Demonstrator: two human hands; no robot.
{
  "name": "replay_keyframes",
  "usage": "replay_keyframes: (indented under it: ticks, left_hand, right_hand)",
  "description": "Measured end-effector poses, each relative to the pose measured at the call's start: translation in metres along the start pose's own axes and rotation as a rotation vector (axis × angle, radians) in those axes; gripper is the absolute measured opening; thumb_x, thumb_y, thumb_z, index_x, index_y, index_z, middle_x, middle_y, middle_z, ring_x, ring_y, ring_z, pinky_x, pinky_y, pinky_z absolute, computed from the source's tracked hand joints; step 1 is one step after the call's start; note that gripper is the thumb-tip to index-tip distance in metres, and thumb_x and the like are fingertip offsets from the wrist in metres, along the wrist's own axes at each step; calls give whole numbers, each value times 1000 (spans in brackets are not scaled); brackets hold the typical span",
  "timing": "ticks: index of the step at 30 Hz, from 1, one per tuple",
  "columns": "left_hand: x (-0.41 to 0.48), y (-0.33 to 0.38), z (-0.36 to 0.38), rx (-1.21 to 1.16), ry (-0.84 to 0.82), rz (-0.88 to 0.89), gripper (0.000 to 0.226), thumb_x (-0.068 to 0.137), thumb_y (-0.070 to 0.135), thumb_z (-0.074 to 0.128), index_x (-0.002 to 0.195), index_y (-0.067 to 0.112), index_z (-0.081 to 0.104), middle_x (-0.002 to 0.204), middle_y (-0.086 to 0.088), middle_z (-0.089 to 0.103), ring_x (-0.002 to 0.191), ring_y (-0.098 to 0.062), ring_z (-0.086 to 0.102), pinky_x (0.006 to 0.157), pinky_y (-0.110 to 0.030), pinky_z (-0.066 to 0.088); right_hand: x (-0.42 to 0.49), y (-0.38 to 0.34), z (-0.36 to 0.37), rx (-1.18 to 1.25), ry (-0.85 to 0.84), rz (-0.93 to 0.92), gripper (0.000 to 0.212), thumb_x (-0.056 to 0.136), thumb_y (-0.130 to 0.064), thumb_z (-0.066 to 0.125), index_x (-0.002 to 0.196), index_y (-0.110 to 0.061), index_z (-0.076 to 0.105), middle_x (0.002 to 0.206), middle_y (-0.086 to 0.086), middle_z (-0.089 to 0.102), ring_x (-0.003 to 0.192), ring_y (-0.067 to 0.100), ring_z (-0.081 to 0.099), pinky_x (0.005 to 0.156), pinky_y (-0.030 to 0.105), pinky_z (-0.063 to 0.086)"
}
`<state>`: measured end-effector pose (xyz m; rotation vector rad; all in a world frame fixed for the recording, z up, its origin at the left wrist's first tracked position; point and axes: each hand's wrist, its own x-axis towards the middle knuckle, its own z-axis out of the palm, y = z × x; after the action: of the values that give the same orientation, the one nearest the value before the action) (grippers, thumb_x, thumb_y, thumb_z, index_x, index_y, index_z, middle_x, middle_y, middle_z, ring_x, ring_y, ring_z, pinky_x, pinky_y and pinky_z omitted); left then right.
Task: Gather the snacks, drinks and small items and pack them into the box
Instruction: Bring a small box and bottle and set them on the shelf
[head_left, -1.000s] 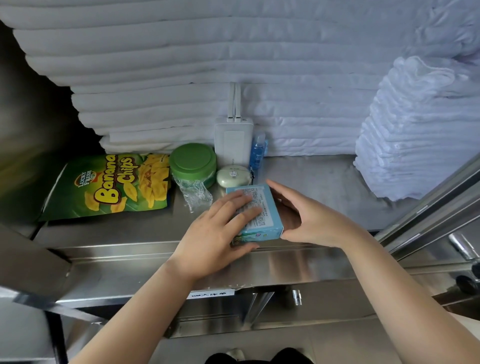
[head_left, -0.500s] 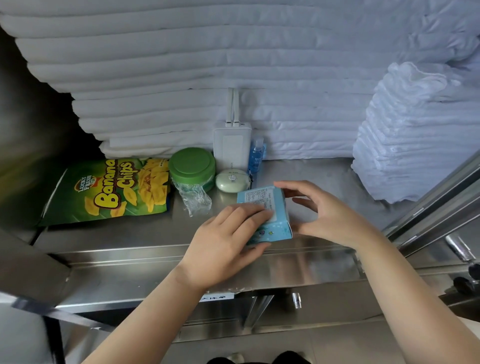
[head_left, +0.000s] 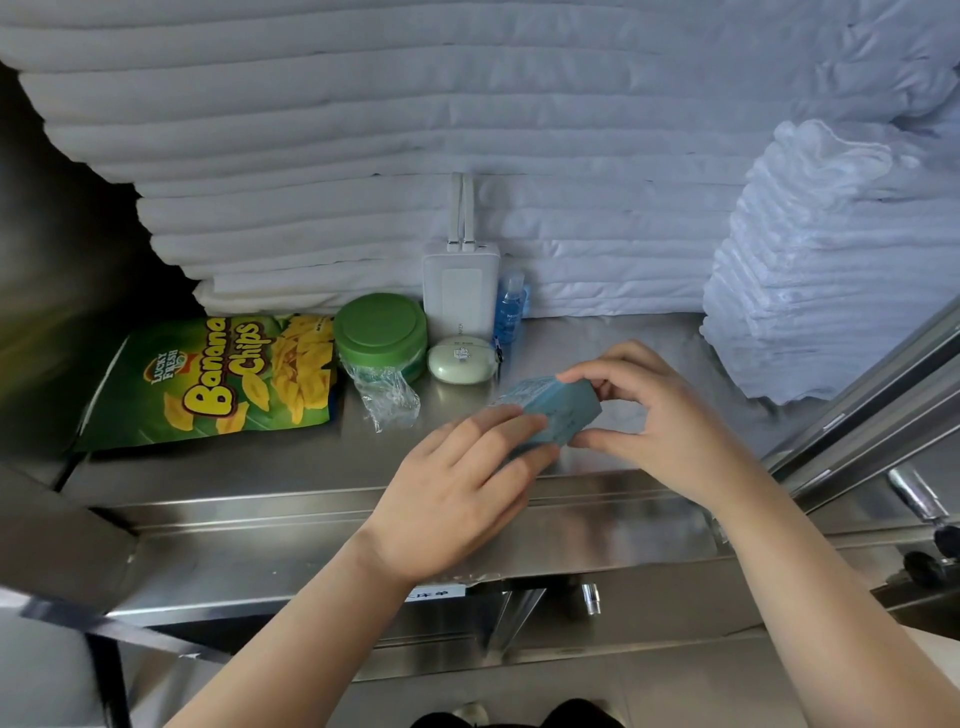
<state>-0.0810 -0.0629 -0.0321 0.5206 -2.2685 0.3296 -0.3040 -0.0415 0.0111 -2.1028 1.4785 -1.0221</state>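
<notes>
A small light-blue box (head_left: 558, 413) is tipped up on its edge over the steel shelf (head_left: 311, 467). My right hand (head_left: 660, 415) pinches its right end between thumb and fingers. My left hand (head_left: 462, 483) lies against its left side with fingers spread. Behind it stand a green bag of banana chips (head_left: 218, 379), a green-lidded round tub (head_left: 382, 332), a pale green oval case (head_left: 461, 359), a white power bank (head_left: 461, 288) and a small blue bottle (head_left: 509, 309). A crumpled clear wrapper (head_left: 387, 397) lies in front of the tub.
Folded white linen (head_left: 415, 130) is stacked along the back of the shelf. A second pile of white towels (head_left: 831, 270) stands at the right. Slanted metal rails (head_left: 883, 410) cross the right edge. The shelf's front lip (head_left: 311, 525) runs below my hands.
The blue box has been turned from lying flat with its label up to standing on edge. My right hand has shifted from beside it to gripping its end.
</notes>
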Motion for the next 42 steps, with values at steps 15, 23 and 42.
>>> replay_keyframes:
  ticks: [15, 23, 42]
  left_hand:
    - [8, -9, 1, -34, 3, -179, 28, 92, 9, 58, 120, 10, 58, 123, -6, 61, 114, -25, 54, 92, -39, 46]
    - [18, -10, 0, -38, -87, -301, 37, 84, 0, 63, 121, 8, 60, 125, -7, 59, 117, -26, 54, 92, -38, 48]
    - [32, -11, 8, 43, -216, -306, 77, 67, 29, 75, 130, 0, 43, 125, -16, 50, 117, -30, 46, 104, -35, 34]
  right_hand:
    - [-8, 0, 17, -428, 170, -194, 44, 82, -23, 67, 124, -12, 59, 125, 3, 54, 114, 16, 49, 103, 20, 35]
    - [-11, 12, 31, -536, 203, -252, 59, 80, -23, 72, 133, -9, 50, 132, 9, 48, 124, 21, 43, 108, 29, 34]
    - [1, 12, 27, -433, 107, -79, 88, 70, -16, 79, 142, -27, 29, 141, -3, 34, 123, 19, 45, 90, 37, 51]
